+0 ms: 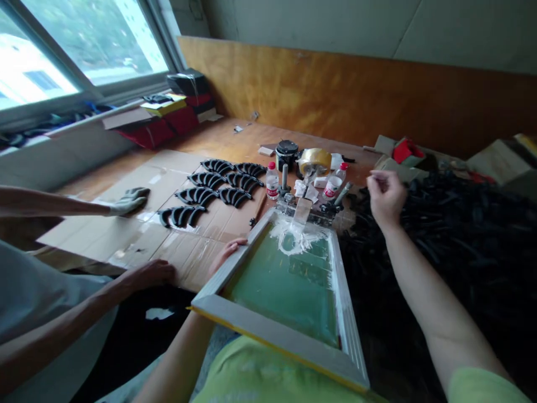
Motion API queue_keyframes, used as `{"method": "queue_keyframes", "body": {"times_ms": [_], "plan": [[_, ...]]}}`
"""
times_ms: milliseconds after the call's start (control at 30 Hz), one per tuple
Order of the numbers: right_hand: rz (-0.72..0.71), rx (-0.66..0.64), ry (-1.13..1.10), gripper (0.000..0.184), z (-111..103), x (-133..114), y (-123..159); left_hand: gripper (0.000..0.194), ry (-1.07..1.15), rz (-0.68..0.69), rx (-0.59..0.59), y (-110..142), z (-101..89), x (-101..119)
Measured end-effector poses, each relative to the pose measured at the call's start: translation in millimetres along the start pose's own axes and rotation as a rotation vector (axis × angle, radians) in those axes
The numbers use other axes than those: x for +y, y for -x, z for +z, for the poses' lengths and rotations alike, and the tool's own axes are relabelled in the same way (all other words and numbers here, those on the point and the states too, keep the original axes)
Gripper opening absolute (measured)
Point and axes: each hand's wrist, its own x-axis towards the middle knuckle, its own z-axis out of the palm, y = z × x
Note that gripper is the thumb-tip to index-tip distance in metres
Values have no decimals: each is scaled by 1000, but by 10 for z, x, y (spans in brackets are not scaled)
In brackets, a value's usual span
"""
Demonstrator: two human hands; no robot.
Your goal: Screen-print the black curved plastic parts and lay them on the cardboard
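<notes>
Holding the left edge of the screen frame [235, 263], my left hand [229, 252] has a closed grip on it. My right hand [385, 196], at two o'clock, pinches something too small to tell. White ink [293, 238] sits at the frame's top; I think printing comes next, needing a steady pull. Two small bottles [272, 182] stand at twelve o'clock, contents unclear.

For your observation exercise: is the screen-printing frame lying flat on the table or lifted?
Lifted. The frame tilts, near edge raised toward the wearer, with the left hand on its left rail.
</notes>
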Motion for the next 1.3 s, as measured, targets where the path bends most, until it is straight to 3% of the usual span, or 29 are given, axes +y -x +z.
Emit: {"method": "queue_keyframes", "body": {"times_ms": [100,200,333,500,567,667,833,1033,1133,1300], "plan": [[-228,-400,111,28,290,-573,246,42,-45,-171,-98,90,-97,-43],[-322,-634,306,43,686,-774,531,53,-48,-279,-128,186,-154,-87],[-250,-745,552,39,921,-880,742,60,19,-332,-173,326,-242,-191],[-108,-1051,636,23,870,-1038,828,66,111,-461,-208,431,-317,-335],[-98,-1058,653,19,840,-1048,873,69,147,-472,-210,443,-319,-353],[-129,-968,633,15,835,-1019,939,68,181,-454,-209,441,-312,-341],[-147,-834,509,12,992,-970,989,65,174,-450,-211,424,-317,-332],[-105,-872,395,15,1166,-893,1009,65,133,-460,-205,429,-320,-319],[-118,-897,367,18,1028,-820,1012,67,132,-456,-188,422,-306,-304],[-114,-958,347,22,589,-692,996,70,138,-474,-156,408,-282,-310]]}}
